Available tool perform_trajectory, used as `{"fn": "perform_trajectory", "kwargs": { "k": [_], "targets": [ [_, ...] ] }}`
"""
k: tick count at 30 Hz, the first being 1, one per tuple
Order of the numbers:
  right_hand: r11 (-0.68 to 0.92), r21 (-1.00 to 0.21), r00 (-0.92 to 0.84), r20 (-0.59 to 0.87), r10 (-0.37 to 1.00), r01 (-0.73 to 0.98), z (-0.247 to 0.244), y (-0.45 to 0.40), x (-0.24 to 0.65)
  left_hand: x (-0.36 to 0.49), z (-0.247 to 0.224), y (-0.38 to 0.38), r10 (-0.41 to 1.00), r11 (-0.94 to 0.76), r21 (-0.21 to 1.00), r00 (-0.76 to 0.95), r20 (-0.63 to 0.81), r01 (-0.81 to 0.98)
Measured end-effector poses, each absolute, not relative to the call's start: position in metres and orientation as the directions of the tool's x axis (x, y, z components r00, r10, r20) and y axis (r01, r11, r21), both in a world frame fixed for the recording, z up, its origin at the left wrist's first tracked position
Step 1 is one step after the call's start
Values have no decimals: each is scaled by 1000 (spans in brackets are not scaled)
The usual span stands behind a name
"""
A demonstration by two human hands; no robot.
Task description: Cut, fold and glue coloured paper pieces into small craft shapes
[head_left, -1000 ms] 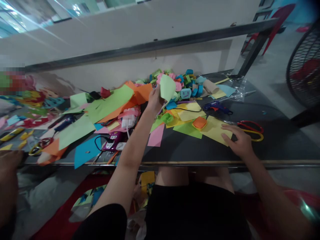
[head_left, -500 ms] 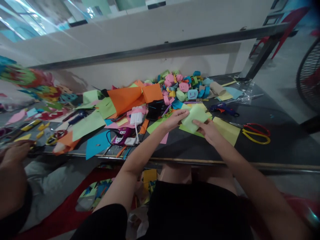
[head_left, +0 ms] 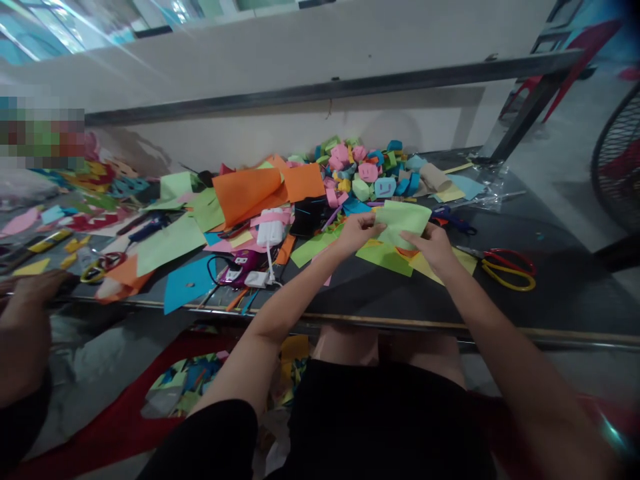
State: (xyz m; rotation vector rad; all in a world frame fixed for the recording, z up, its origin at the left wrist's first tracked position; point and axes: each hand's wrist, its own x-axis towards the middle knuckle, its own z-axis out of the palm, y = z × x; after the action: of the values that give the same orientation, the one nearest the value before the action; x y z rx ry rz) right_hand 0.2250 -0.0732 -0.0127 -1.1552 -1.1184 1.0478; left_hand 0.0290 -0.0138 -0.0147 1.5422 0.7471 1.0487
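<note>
Between my two hands is a light green sheet of paper (head_left: pixel 400 223), folded or curled over at its upper edge. My left hand (head_left: pixel 361 232) pinches its left side. The lower right side is gripped by my right hand (head_left: pixel 429 248), thumb on the front and fingers behind. Beneath lie a brighter green sheet (head_left: pixel 385 259) and a yellow sheet (head_left: pixel 463 259). To the right of my right hand rest scissors (head_left: pixel 510 267) with red and yellow handles. A dark blue tool (head_left: pixel 457 220) lies partly hidden behind that hand.
Small folded paper pieces (head_left: pixel 367 173) are heaped against the wall. Orange paper (head_left: pixel 250 193), a purple power strip (head_left: pixel 243 267) and a white adapter (head_left: pixel 270 232) lie left of my hands. Another person's hand (head_left: pixel 35 293) is at the far left. A fan (head_left: pixel 617 153) stands right.
The light green paper has moved slightly up and right with both hands and shows more of its face, with a raised curled edge. The view has shifted slightly.
</note>
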Motion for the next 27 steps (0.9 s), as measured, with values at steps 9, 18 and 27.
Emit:
{"fn": "perform_trajectory", "kwargs": {
  "k": [9, 18, 27],
  "targets": [
    [135, -991, 115, 136, 984, 13, -3, -52, 233, 30, -13, -2, 939, -229, 970, 243, 242, -82],
    [123, -992, 103, 118, 988, -42, -5, -55, 220, 24, -16, 1, 902, -189, 967, 358, 240, -172],
    [173, -985, 127, 170, 977, -15, 1, -56, 217, 23, -28, 6, 923, -131, 970, 331, 195, -206]
  ]
}}
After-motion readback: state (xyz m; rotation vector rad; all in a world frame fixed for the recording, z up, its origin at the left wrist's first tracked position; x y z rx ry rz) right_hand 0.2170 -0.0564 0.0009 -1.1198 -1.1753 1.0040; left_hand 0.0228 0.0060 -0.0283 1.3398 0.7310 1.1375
